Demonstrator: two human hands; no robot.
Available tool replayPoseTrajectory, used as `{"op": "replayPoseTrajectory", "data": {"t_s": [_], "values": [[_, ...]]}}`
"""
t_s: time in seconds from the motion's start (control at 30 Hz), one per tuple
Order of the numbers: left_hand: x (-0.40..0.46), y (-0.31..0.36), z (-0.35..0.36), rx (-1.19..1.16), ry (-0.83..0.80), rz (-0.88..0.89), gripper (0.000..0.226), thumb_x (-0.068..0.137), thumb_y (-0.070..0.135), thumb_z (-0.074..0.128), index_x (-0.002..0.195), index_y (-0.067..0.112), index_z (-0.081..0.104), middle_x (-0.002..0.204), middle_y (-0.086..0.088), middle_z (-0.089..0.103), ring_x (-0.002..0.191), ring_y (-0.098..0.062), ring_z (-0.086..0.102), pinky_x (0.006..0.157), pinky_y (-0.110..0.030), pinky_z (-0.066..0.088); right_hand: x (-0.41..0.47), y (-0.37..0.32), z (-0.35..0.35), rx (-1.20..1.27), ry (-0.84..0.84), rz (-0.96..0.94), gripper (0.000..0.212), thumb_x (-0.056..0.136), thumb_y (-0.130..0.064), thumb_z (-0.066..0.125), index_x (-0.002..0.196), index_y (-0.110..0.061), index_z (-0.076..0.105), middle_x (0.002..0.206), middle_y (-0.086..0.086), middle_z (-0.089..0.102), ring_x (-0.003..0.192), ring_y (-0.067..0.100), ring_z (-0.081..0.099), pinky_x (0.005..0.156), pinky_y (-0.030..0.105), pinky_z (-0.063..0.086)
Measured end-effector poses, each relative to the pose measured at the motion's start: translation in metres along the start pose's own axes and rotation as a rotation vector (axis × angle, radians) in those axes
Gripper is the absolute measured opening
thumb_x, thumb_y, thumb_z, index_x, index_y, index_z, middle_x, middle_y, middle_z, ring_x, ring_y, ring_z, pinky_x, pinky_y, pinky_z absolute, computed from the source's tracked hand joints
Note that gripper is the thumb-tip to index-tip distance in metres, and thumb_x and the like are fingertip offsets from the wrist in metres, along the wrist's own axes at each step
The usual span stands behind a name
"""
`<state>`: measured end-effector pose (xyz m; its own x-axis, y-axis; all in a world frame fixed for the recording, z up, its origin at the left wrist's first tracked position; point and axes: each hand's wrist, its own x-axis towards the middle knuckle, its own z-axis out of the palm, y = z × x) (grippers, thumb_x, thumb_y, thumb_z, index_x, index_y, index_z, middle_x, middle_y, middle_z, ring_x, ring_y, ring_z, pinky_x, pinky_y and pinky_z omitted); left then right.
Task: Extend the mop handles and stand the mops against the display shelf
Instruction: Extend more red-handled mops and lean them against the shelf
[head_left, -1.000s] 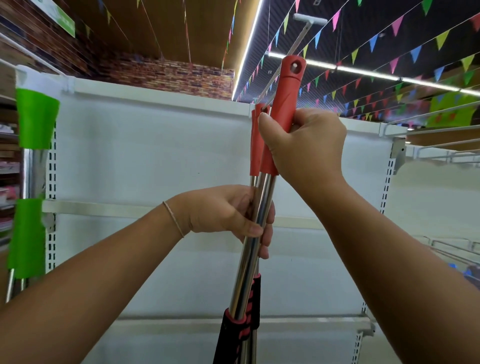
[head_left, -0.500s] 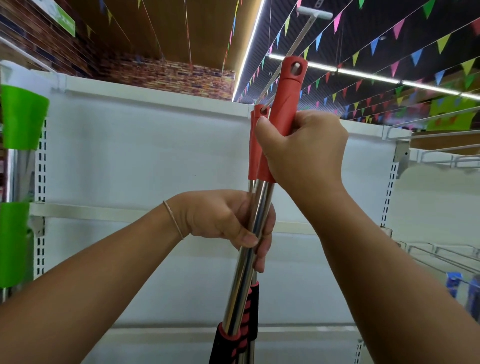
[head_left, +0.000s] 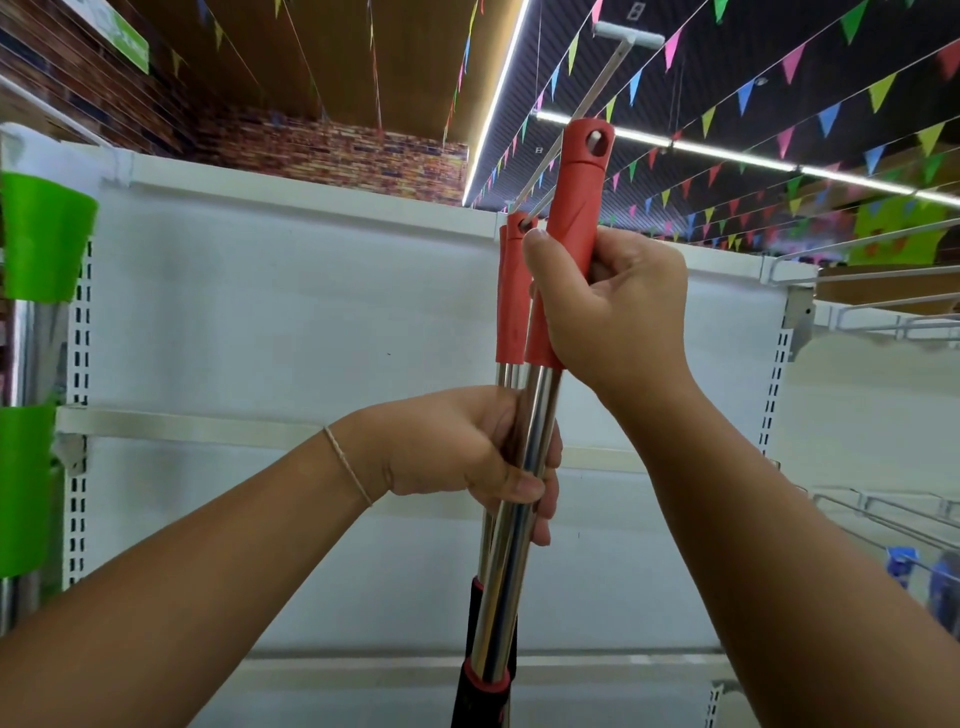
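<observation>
Two mop handles stand upright before me, each a shiny steel tube with a red plastic end cap. The near handle (head_left: 511, 551) has its red cap (head_left: 576, 208) gripped by my right hand (head_left: 615, 312). My left hand (head_left: 467, 452) is wrapped round the steel tubes lower down. The second handle's red cap (head_left: 511, 291) sits just behind and to the left, lower than the first. A black-and-red collar (head_left: 483, 691) shows near the bottom edge. The mop heads are out of view. Behind stands the white display shelf (head_left: 285, 322).
A green and chrome pole (head_left: 36, 332) stands at the left edge against the shelf upright. Wire shelves (head_left: 883, 322) jut out at the right. A white T-shaped rod (head_left: 613, 52) rises behind the handles toward the ceiling with its coloured bunting.
The view has drifted slightly right and the near handle's red cap sits a little higher against the shelf top. Both hands keep the same grip.
</observation>
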<state>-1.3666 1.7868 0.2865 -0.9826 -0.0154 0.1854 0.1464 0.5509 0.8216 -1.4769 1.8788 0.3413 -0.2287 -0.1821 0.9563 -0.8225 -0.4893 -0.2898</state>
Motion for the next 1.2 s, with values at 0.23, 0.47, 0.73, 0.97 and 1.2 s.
{"op": "replayPoseTrajectory", "data": {"t_s": [0.23, 0.47, 0.73, 0.97, 1.2], "values": [[0.005, -0.002, -0.009, -0.051, -0.108, 0.068, 0.022, 0.084, -0.011, 0.054, 0.098, 0.006, 0.051, 0.092, -0.02, 0.065, 0.091, -0.045, 0.064, 0.09, -0.054, 0.05, 0.003, -0.007, 0.007, -0.278, 0.101, -0.001, 0.045, 0.09, -0.033, 0.063, 0.053, -0.013, 0.048, 0.044, -0.004, 0.047, 0.042, 0.013, 0.05, 0.049, 0.03, 0.049], [0.011, -0.021, -0.027, -0.159, -0.234, 0.092, 0.028, 0.083, -0.016, 0.051, 0.1, 0.006, 0.05, 0.093, -0.022, 0.062, 0.094, -0.045, 0.06, 0.09, -0.069, 0.04, 0.005, 0.011, 0.028, -0.416, 0.115, 0.051, 0.038, 0.09, -0.037, 0.059, 0.062, -0.012, 0.055, 0.052, -0.004, 0.051, 0.046, 0.016, 0.049, 0.049, 0.022, 0.042], [0.016, -0.039, -0.037, -0.076, -0.032, -0.047, 0.022, 0.084, -0.007, 0.055, 0.099, 0.006, 0.048, 0.095, -0.024, 0.063, 0.094, -0.045, 0.064, 0.08, -0.045, 0.052, 0.011, 0.044, 0.044, -0.348, 0.029, 0.125, 0.04, 0.089, -0.033, 0.061, 0.055, -0.013, 0.053, 0.048, -0.002, 0.054, 0.044, 0.013, 0.054, 0.045, 0.019, 0.043], [0.03, -0.05, -0.039, -0.038, 0.13, -0.162, 0.017, 0.093, -0.008, 0.054, 0.104, 0.004, 0.05, 0.099, -0.022, 0.066, 0.102, -0.045, 0.066, 0.092, -0.052, 0.054, 0.018, 0.064, 0.052, -0.344, -0.033, 0.191, 0.035, 0.09, -0.03, 0.06, 0.06, -0.01, 0.057, 0.051, -0.001, 0.055, 0.042, -0.002, 0.053, 0.041, 0.008, 0.037], [0.029, -0.061, -0.031, -0.115, 0.315, -0.171, 0.022, 0.093, -0.003, 0.059, 0.114, -0.007, 0.056, 0.101, -0.02, 0.071, 0.1, -0.034, 0.071, 0.093, -0.046, 0.056, 0.02, 0.076, 0.064, -0.421, -0.003, 0.215, 0.034, 0.086, -0.037, 0.055, 0.062, -0.014, 0.057, 0.073, 0.011, 0.065, 0.052, 0.017, 0.06, 0.046, 0.025, 0.047]]}}
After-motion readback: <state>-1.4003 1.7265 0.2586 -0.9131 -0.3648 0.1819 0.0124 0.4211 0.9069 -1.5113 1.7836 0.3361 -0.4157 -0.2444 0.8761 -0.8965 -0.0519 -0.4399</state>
